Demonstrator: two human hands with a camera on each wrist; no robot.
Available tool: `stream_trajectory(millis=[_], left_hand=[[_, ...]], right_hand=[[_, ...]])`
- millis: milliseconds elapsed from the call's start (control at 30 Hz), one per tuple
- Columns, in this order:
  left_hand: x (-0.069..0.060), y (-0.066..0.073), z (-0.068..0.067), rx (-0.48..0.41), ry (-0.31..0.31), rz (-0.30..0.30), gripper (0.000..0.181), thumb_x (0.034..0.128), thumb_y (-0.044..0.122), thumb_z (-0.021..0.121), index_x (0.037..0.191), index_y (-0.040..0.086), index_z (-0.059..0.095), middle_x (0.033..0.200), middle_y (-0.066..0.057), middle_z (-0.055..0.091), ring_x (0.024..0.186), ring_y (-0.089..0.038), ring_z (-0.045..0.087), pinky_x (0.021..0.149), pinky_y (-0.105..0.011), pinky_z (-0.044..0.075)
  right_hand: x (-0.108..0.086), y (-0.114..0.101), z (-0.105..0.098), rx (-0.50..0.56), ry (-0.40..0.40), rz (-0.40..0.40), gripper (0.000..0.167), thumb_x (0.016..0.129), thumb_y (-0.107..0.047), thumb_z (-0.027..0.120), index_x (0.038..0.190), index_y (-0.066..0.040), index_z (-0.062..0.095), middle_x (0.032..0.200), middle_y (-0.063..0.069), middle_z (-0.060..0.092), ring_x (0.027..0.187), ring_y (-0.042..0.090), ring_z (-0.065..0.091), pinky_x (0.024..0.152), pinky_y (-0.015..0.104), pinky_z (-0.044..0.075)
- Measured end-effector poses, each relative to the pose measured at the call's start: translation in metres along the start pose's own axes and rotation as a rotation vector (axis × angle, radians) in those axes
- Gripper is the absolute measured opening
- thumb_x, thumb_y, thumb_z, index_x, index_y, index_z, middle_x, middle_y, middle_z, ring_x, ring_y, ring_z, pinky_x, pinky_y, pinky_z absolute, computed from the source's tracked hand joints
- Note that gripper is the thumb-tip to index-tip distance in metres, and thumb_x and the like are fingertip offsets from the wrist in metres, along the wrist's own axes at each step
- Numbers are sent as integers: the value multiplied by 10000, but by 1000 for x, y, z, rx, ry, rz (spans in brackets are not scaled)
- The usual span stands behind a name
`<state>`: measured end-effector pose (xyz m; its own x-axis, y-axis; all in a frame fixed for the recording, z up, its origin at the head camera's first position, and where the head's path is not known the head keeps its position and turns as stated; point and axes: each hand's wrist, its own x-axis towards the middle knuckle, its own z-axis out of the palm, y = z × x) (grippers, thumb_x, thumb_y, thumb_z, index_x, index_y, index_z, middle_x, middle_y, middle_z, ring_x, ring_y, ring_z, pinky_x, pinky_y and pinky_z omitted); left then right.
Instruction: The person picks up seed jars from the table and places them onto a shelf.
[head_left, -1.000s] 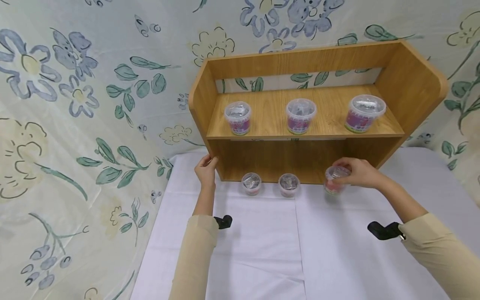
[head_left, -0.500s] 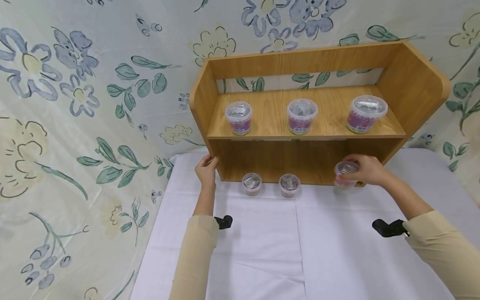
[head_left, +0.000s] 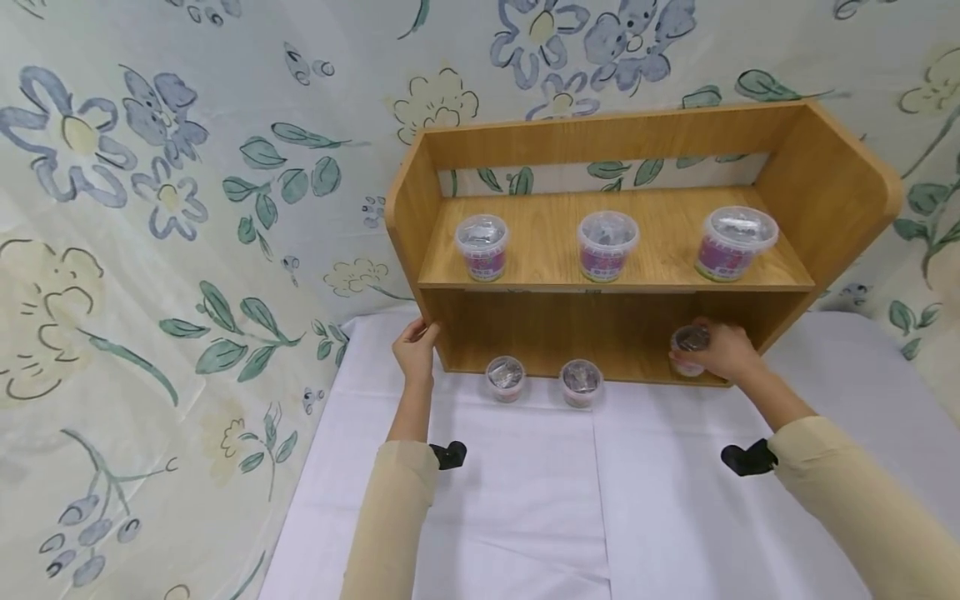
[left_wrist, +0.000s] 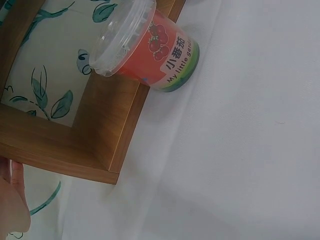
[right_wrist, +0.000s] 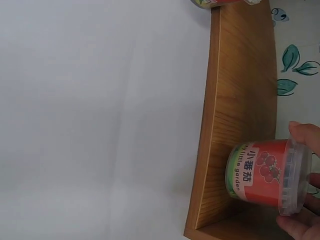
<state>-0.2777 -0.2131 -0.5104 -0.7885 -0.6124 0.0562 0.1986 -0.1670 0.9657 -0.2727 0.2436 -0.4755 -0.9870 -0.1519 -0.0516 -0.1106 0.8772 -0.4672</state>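
My right hand (head_left: 726, 352) holds a clear-lidded plastic cup (right_wrist: 260, 172) around its lid. This cup, with a red tomato label, is upright on the bottom board at the right end of the lower compartment. At the left side of the wooden shelf (head_left: 517, 325), my left hand (head_left: 416, 350) grips the side panel with thumb and fingers; part of them is hidden behind it in the left wrist view. Two more lidded cups stand at the shelf's front edge, a left cup (head_left: 506, 379) and a middle cup (head_left: 581, 382). The left one shows the same tomato label (left_wrist: 162, 55).
On the upper board stand three purple-labelled cups: one left (head_left: 482, 248), one central (head_left: 607, 246), one right (head_left: 735, 242). White cloth (head_left: 525, 500) covers the table before the shelf. A flowered curtain (head_left: 187, 275) hangs behind and to the left.
My right hand has carried the cup rightward, then back from the shelf's front edge into the lower compartment. My left hand keeps its place at the side panel. The head view has tilted slightly.
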Motion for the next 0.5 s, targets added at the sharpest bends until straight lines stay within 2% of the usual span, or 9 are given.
stream_trajectory(millis=[167, 333, 500], left_hand=[[-1, -1, 1, 6, 1, -8, 216, 703, -12, 713, 912, -63, 688, 753, -5, 681, 703, -99, 637, 641, -197, 515], [0, -3, 1, 9, -1, -19, 201, 704, -17, 716, 901, -51, 692, 753, -5, 680, 706, -99, 635, 645, -197, 513], [0, -2, 1, 21, 11, 1, 197, 697, -7, 720, 888, -50, 694, 747, -5, 680, 703, -102, 637, 654, -200, 514]], right_hand=[[2, 7, 11, 4, 24, 24, 747, 750, -403, 719, 1204, 96, 400, 1083, 347, 487, 992, 489, 466, 824, 592, 410], [2, 12, 17, 36, -15, 60, 796, 767, -425, 696, 1267, 93, 356, 1143, 341, 447, 1046, 490, 425, 866, 608, 389], [3, 17, 20, 54, -29, 72, 788, 794, -424, 668, 1297, 81, 330, 1197, 348, 402, 1100, 518, 358, 914, 638, 328]])
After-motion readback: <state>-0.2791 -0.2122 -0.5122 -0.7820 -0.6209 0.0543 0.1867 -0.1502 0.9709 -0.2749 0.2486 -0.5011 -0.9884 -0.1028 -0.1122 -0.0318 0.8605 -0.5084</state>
